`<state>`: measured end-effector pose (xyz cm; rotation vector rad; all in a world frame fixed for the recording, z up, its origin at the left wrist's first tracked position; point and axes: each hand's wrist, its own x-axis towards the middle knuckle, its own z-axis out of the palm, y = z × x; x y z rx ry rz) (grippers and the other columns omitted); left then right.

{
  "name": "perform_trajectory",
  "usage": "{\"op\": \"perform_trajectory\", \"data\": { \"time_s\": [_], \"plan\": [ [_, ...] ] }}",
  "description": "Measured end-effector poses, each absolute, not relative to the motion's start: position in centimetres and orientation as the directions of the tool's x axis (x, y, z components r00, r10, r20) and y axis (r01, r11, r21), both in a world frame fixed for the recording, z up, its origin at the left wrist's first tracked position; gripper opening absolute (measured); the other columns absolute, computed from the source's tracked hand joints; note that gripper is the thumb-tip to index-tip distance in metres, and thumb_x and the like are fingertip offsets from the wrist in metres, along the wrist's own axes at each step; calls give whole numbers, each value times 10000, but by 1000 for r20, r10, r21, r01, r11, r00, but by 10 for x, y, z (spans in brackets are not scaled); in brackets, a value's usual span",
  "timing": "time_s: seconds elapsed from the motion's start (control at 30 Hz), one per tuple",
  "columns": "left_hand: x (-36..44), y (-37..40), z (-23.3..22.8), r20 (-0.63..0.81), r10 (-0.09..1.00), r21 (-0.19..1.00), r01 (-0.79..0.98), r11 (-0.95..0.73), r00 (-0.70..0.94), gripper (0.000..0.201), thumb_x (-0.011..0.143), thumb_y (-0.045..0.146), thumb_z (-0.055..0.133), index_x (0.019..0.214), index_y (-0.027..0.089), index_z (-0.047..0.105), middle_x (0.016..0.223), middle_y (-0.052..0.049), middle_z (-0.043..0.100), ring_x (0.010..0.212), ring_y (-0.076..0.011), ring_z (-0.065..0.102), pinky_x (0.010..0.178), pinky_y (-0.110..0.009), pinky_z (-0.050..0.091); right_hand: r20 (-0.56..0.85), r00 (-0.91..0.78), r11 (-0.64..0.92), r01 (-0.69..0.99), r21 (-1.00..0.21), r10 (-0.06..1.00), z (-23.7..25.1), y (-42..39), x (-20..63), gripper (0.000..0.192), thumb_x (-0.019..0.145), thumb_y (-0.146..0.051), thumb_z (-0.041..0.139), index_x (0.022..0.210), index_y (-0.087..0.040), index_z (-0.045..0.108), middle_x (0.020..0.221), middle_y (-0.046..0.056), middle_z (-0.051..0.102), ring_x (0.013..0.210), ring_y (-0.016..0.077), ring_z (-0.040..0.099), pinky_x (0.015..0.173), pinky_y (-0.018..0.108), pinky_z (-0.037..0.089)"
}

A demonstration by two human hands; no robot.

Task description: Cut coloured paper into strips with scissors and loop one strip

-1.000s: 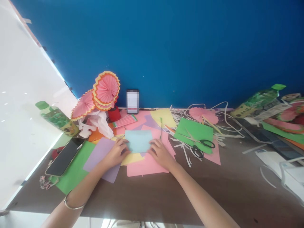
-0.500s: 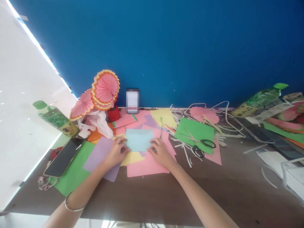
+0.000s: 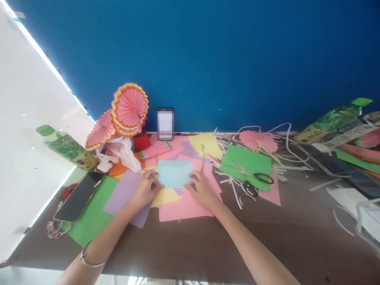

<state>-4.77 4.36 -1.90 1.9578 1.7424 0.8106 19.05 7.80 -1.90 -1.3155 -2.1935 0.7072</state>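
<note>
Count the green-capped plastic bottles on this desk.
2. One green-capped plastic bottle lies at the far left beside the black phone; the other lies at the far right by the wall. More may be hidden.

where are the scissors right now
In the head view, the scissors lie on the table to the right of the right hand, partly on the green sheet, among white paper strips.

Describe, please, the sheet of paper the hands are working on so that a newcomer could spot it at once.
Start at the brown table under the blue wall. Amid its scattered coloured sheets, the left hand and right hand press a light blue paper lying over pink paper. It is the only pale blue sheet there.
</note>
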Motion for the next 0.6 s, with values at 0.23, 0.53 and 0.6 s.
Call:
{"op": "perform_trajectory", "data": {
  "time_s": [0.23, 0.53, 0.6],
  "plan": [
    [-45, 41, -20, 210, 973, 581, 788, -203, 96, 186, 776, 259, 535, 619, 159, 521, 1075, -106, 517, 1086, -239, 462, 948, -419, 371, 159, -418, 428, 694, -579, 894, -19, 78, 187, 261, 834, -281, 475, 599, -174, 509, 1034, 95, 489, 1053, 237, 455, 936, 419, 350],
    [-29, 20, -9, 283, 912, 231, 902, -364, 296, 251, 857, 113, 342, 1033, 169, 512, 1272, -120, 435, 1289, -255, 271, 908, -418, 444, 194, -439, 472, 717, -513, 878, -20, 77, 186, 232, 824, -268, 506, 620, -165, 547, 1005, 107, 494, 1023, 257, 472, 904, 439, 377],
    [-21, 16, -5, 210, 896, 177, 886, -429, 391, 376, 833, 36, 278, 1097, 191, 497, 1318, -91, 413, 1297, -221, 274, 845, -357, 494, 203, -444, 481, 712, -511, 873, -18, 77, 185, 217, 823, -267, 511, 637, -162, 551, 1007, 108, 494, 1019, 252, 474, 900, 430, 381]
  ]
}}
